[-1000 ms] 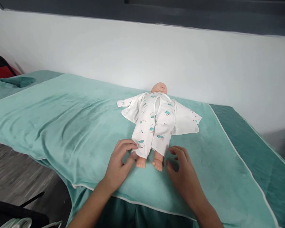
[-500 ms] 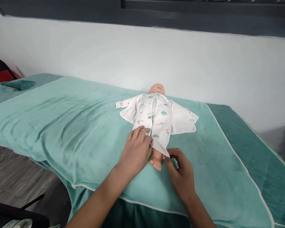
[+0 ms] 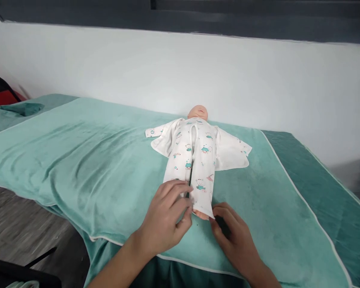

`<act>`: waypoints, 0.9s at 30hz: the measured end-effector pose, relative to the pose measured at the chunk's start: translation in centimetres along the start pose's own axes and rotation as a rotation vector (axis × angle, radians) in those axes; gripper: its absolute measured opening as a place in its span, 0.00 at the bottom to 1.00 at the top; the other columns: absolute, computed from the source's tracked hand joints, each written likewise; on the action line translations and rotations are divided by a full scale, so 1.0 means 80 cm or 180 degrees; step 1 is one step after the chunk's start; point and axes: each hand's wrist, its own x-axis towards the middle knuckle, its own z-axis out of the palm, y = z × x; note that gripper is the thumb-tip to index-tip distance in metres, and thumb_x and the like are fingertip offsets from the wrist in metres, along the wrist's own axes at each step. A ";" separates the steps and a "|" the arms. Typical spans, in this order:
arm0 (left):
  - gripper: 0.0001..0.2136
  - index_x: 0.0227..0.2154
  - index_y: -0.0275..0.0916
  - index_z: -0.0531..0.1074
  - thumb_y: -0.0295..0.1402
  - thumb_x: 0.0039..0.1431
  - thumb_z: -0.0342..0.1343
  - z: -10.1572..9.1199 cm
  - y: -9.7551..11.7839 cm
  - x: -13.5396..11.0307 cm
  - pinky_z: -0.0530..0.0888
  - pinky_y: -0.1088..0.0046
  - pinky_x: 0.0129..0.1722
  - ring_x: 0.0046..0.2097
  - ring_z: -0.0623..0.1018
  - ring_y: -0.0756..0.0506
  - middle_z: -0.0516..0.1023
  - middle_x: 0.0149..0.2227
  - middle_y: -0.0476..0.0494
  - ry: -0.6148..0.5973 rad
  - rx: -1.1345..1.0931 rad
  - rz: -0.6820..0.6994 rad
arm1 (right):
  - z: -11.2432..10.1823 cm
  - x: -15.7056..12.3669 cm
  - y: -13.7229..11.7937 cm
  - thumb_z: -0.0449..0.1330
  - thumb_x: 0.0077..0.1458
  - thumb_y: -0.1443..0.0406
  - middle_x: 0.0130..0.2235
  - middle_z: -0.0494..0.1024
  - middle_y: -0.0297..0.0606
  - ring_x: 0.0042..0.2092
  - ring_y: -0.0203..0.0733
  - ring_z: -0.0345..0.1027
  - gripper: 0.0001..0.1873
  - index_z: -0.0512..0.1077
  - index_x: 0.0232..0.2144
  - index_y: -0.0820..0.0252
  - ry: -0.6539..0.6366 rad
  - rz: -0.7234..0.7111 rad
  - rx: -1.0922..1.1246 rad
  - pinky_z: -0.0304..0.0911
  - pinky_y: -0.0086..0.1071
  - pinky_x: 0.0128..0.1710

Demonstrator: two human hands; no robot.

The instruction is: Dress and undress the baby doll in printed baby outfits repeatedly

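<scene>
A baby doll (image 3: pixel 198 112) lies on its back on a pale green blanket (image 3: pixel 108 160), its head toward the wall. White printed baby trousers (image 3: pixel 205 160) with an open slit between the legs cover its front and legs. My right hand (image 3: pixel 235 240) pinches the outer corner of the cuff on the right-side leg. At that cuff's inner edge, my left hand (image 3: pixel 166 218) has its fingers curled against the cloth; its fingertips are partly hidden. Only the toes of one foot (image 3: pixel 201 215) peek out below the cuff. My left hand covers the other leg's lower end.
A white baby shirt (image 3: pixel 232 150) is spread under the doll, sleeves out to both sides. A white wall (image 3: pixel 180 72) rises behind the bed. Folded green cloth (image 3: pixel 21 108) lies at the far left, and a black object (image 3: pixel 21 274) stands at the lower left.
Both hands have moved toward me, drawing the right-side trouser leg down. Its cuff now covers the ankle and most of the foot that showed before.
</scene>
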 end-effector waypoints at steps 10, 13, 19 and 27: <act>0.15 0.50 0.40 0.75 0.28 0.61 0.53 0.016 -0.168 0.049 0.68 0.49 0.62 0.63 0.67 0.35 0.76 0.54 0.36 -0.0255 0.0576 -0.0808 | -0.013 0.092 0.082 0.51 0.63 0.69 0.52 0.76 0.47 0.55 0.53 0.67 0.18 0.72 0.52 0.57 0.0212 -0.0391 -0.1450 0.66 0.53 0.55; 0.15 0.49 0.39 0.76 0.28 0.59 0.55 0.028 -0.190 0.079 0.61 0.47 0.67 0.67 0.64 0.34 0.76 0.55 0.35 -0.0479 0.0510 -0.0388 | -0.003 0.121 0.093 0.51 0.62 0.71 0.51 0.76 0.47 0.57 0.53 0.65 0.17 0.74 0.49 0.59 -0.0149 -0.0575 -0.1804 0.63 0.51 0.58; 0.15 0.49 0.39 0.76 0.33 0.61 0.54 0.064 -0.197 0.127 0.73 0.53 0.57 0.55 0.76 0.36 0.79 0.52 0.37 -0.0075 -0.0667 -0.1054 | 0.007 0.140 0.095 0.57 0.60 0.68 0.46 0.75 0.50 0.53 0.55 0.64 0.12 0.75 0.45 0.62 -0.0333 -0.0518 -0.2182 0.63 0.46 0.52; 0.17 0.51 0.37 0.72 0.40 0.62 0.55 0.072 -0.184 0.126 0.68 0.54 0.64 0.61 0.72 0.36 0.76 0.57 0.37 -0.0028 -0.1251 -0.1156 | 0.013 0.157 0.085 0.55 0.61 0.66 0.43 0.78 0.49 0.46 0.52 0.69 0.11 0.76 0.42 0.62 -0.0093 -0.0064 -0.1673 0.66 0.42 0.45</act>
